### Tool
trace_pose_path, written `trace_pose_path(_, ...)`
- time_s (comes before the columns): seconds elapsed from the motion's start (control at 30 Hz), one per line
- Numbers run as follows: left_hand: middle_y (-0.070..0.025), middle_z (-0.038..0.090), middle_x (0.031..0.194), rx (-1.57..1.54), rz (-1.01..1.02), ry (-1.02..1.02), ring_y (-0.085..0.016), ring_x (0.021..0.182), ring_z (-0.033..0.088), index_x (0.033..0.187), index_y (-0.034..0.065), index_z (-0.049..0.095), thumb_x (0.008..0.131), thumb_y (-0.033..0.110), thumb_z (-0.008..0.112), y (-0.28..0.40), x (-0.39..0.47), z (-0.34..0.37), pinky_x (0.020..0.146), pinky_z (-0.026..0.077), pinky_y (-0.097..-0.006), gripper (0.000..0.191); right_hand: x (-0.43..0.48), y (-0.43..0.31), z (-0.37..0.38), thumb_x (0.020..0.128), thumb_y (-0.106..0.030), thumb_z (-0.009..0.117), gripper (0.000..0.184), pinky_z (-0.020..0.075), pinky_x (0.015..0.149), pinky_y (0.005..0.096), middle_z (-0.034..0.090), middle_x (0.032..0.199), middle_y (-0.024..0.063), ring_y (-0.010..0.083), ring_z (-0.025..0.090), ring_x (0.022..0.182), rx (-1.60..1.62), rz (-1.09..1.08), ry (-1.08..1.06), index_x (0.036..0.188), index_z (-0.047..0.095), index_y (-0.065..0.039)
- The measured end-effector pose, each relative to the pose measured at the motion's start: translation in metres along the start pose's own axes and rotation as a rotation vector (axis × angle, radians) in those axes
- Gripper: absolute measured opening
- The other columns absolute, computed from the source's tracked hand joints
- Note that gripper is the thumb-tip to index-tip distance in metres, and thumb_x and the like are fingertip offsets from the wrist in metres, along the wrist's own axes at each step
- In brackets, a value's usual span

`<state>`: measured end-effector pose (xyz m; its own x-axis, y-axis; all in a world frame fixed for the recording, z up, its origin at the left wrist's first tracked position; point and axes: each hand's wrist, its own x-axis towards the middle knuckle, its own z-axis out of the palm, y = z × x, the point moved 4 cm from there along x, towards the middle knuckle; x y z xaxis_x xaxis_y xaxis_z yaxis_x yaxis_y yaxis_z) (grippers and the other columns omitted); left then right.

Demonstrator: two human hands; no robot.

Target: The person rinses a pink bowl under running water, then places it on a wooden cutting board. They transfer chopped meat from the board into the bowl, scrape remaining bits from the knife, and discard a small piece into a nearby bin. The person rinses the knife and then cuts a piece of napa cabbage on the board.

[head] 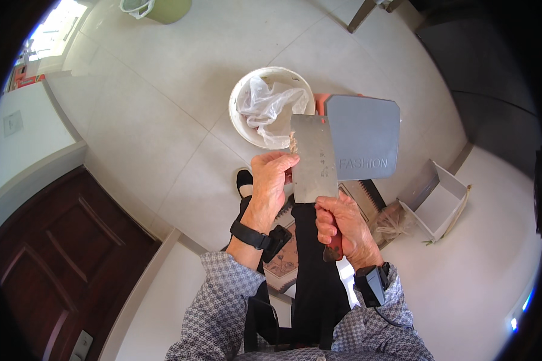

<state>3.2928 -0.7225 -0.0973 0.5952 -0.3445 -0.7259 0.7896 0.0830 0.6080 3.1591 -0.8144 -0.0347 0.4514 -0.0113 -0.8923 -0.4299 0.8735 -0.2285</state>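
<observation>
A metal cleaver [314, 158] is held flat in front of me, its broad blade pointing away from my body and marked with small writing. My right hand [343, 223] grips its red handle [334, 246], with the thumb against the blade's near end. On the blade's left edge, my left hand [271, 173] pinches the metal; its thumb lies on top and the other fingers are partly hidden. Pale, shredded residue [293, 142] clings to that edge just beyond the thumb. Beyond the blade stands a white bucket [235, 106] with a crumpled clear plastic bag [271, 106] in it.
Right of the bucket is a grey, square stool top [363, 131] with raised lettering. A white open bin [438, 203] and a plastic bag [390, 223] are at the right. A green bucket [171, 10] stands far off. A dark wooden door [67, 266] is at left.
</observation>
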Motion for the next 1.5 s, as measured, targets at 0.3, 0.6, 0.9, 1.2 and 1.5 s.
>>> trace_pose_path(0.3, -0.0098, 0.07, 0.079, -0.008, 0.142, 0.025, -0.014, 0.066, 0.062, 0.087, -0.0075, 0.071, 0.084, 0.004, 0.07, 0.042, -0.019, 0.001, 0.06, 0.049, -0.0277, 0.012, -0.015, -0.019, 0.03, 0.098, -0.011, 0.058, 0.01, 0.0375, 0.039, 0.0263, 0.043, 0.06, 0.0002, 0.0088, 0.039, 0.042, -0.091, -0.041, -0.079, 0.091, 0.051, -0.007)
trace_pose_path(0.6, -0.008, 0.07, 0.08, -0.014, 0.31, -0.01, -0.014, 0.07, 0.064, 0.087, -0.0061, 0.072, 0.087, 0.005, 0.07, 0.096, -0.043, 0.007, 0.068, 0.053, -0.0282, 0.011, -0.034, -0.034, 0.065, 0.097, -0.011, 0.058, 0.006, 0.0369, 0.038, 0.0261, 0.044, 0.06, 0.0, 0.009, 0.038, 0.041, -0.154, -0.073, -0.139, 0.096, 0.054, -0.007)
trace_pose_path(0.9, -0.0064, 0.07, 0.08, 0.034, 0.367, -0.021, -0.013, 0.071, 0.064, 0.088, -0.0052, 0.073, 0.087, 0.006, 0.071, 0.096, -0.053, 0.021, 0.069, 0.053, -0.0278, 0.012, -0.041, -0.035, 0.051, 0.098, -0.011, 0.057, 0.006, 0.0367, 0.037, 0.0261, 0.043, 0.06, 0.0001, 0.0092, 0.038, 0.04, -0.127, -0.101, -0.192, 0.102, 0.054, -0.008)
trace_pose_path(1.2, -0.0063, 0.071, 0.081, 0.048, 0.465, -0.02, -0.012, 0.073, 0.065, 0.089, -0.0052, 0.073, 0.086, 0.006, 0.071, 0.108, -0.076, 0.023, 0.069, 0.053, -0.028, 0.012, -0.054, -0.035, 0.052, 0.098, -0.01, 0.056, 0.005, 0.0371, 0.037, 0.0262, 0.043, 0.059, 0.0, 0.0092, 0.038, 0.04, -0.199, -0.149, -0.257, 0.102, 0.054, -0.008)
trace_pose_path(1.5, -0.0064, 0.071, 0.081, -0.018, 0.513, -0.049, -0.012, 0.072, 0.065, 0.089, -0.0053, 0.073, 0.086, 0.005, 0.072, 0.093, -0.082, 0.023, 0.069, 0.053, -0.0278, 0.011, -0.059, -0.028, 0.039, 0.097, -0.009, 0.056, 0.006, 0.0368, 0.036, 0.0256, 0.044, 0.06, -0.0001, 0.0089, 0.038, 0.04, -0.217, -0.19, -0.281, 0.103, 0.053, -0.009)
